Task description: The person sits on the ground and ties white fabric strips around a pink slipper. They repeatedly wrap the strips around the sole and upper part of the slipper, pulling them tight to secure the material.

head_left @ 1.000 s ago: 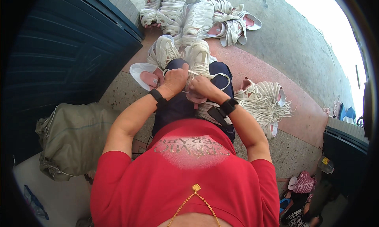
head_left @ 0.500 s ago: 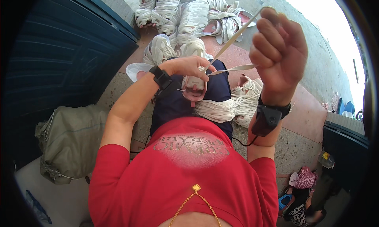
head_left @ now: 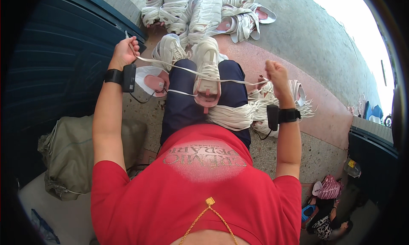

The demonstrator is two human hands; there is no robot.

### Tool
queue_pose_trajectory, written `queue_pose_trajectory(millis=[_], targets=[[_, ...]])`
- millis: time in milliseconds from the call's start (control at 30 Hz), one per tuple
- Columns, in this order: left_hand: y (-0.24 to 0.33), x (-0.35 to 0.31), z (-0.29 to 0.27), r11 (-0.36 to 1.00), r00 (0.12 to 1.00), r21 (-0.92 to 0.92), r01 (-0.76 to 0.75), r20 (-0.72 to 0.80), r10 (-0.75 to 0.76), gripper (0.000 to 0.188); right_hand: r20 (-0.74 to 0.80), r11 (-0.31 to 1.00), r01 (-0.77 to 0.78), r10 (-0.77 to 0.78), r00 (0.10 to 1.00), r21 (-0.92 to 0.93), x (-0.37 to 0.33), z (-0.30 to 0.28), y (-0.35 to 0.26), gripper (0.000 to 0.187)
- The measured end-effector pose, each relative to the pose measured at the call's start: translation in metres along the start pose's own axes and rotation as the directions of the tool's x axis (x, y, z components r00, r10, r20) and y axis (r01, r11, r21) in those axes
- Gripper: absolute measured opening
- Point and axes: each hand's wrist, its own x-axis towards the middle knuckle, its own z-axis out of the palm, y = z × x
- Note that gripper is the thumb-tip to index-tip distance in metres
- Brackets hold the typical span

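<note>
A white shoe upper with pink lining rests between my knees, its heel opening toward me. My left hand, out to the left by the dark door, is closed on a white shoelace, and the lace tip sticks up above the fist. From there the shoelace runs across the shoe to my right hand, which is closed around its other stretch. A shorter piece of lace lies over my left thigh beside the shoe. On my right thigh sits a thick bundle of white laces.
Several laced white shoe uppers are piled ahead on the floor. More uppers lie by my left knee, and others with loose laces by my right. A dark blue door and an olive sack stand left. Another person is at lower right.
My left hand has moved from the shoe out to the far left, drawing lace with it. My right hand has come down from its raised position. The lace now stretches across between them.
</note>
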Motion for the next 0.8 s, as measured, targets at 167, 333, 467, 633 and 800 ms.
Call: queue_pose_trajectory(millis=[167, 333, 467, 633, 800], targets=[[-0.101, -0.039, 0.064, 0.894, 0.948, 0.419, 0.158, 0.187, -0.256, 0.015, 0.31, 0.97, 0.063, 0.013, 0.951, -0.235, -0.037, 0.091, 0.037, 0.032], [-0.172, -0.059, 0.085, 0.497, 0.9, 0.785, -0.369, 0.436, -0.02, 0.024, 0.35, 0.892, 0.244, -0.106, 0.931, -0.38, -0.04, 0.099, 0.051, 0.02], [-0.172, -0.074, 0.089, 0.266, 0.877, 0.836, -0.479, 0.47, 0.103, 0.024, 0.339, 0.794, 0.392, -0.25, 0.907, -0.465, -0.035, 0.097, 0.061, 0.015], [-0.18, -0.069, 0.081, 0.233, 0.866, 0.834, -0.5, 0.481, 0.139, 0.022, 0.272, 0.703, 0.353, -0.23, 0.934, -0.618, -0.031, 0.106, 0.061, 0.023], [-0.189, -0.063, 0.081, -0.079, 0.725, 0.768, -0.635, 0.628, 0.283, 0.025, 0.239, 0.609, 0.299, -0.18, 0.954, -0.735, -0.028, 0.114, 0.053, 0.028]])
